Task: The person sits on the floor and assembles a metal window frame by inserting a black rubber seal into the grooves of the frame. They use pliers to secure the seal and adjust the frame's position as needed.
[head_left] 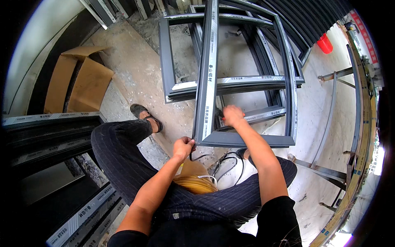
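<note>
A grey metal window frame (210,53) with a printed protective film strip stands in front of me, leaning over a stack of similar frames (166,53). At its near left corner, my left hand (184,147) pinches a thin black rubber strip (190,156) against the edge. The strip's loose length curls down between my legs. Inside the frame's opening, above its near bar, my right hand (233,115) is closed round a small red and black hand tool (224,119), mostly hidden by the fingers. Below my hands sits a yellow coil (195,184), partly hidden by my legs.
An open cardboard box (88,84) stands at the left. More dark frames (49,150) are stacked beside my left leg. Black profiles (317,16) lie at the far right near a red bucket (325,43). A metal rack (329,173) stands at the right.
</note>
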The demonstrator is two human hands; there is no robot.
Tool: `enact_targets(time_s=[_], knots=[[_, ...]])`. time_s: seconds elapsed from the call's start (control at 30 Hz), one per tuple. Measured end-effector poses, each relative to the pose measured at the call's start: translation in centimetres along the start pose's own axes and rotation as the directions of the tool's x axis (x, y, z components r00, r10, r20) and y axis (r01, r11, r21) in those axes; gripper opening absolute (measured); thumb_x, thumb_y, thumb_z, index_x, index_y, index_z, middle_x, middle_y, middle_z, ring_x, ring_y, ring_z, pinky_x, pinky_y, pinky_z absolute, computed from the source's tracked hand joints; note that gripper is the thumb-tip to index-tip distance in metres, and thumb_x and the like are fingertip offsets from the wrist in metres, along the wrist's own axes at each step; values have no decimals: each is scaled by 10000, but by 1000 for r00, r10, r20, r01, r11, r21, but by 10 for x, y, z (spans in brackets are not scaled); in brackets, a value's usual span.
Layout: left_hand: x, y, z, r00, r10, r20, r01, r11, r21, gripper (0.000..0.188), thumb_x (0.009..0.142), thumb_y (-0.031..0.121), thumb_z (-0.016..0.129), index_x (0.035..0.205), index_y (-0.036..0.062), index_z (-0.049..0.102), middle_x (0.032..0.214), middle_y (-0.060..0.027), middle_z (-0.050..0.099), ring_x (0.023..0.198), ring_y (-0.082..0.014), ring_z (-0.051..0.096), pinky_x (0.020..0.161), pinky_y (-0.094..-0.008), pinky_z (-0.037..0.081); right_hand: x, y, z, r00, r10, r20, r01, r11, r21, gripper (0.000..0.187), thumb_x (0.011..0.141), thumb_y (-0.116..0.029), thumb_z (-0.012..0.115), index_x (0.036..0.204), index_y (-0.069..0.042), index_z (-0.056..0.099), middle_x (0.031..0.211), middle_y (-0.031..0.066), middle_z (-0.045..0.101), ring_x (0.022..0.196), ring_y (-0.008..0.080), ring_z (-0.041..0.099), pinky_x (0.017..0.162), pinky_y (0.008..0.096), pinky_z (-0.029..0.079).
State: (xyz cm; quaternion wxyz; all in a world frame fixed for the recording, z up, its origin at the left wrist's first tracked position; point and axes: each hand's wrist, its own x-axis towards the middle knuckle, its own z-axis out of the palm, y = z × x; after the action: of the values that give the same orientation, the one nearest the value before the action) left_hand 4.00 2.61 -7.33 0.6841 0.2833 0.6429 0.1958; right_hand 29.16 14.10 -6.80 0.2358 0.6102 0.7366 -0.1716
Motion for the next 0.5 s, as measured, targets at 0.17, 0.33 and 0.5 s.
enact_targets(time_s=[0.17,0.33,0.5], knots=[[-2,9,-6,987,-124,100,137,981,-141,135,908,144,562,894,10,550,764,-85,631,670,-180,638,642,-321,544,-5,-2,-11,999,10,40,-13,997,81,436,659,-338,752,990,-80,632,1040,92,612,1039,276,556,865,403,464],[-6,11,-7,981,-143,129,164,970,-180,147,914,168,556,940,25,539,825,-82,629,730,-194,650,689,-339,550,-34,11,-18,959,123,-254,-47,957,285,337,741,-302,679,968,-58,622,943,120,620,955,304,582,810,414,474],[-16,18,-11,958,-209,197,260,922,-287,276,965,255,439,1056,3,506,946,-127,614,873,-234,643,788,-385,530,-124,-5,-37,749,350,-562,-18,860,511,172,815,-217,587,839,-47,602,763,142,601,697,329,595,611,423,474]])
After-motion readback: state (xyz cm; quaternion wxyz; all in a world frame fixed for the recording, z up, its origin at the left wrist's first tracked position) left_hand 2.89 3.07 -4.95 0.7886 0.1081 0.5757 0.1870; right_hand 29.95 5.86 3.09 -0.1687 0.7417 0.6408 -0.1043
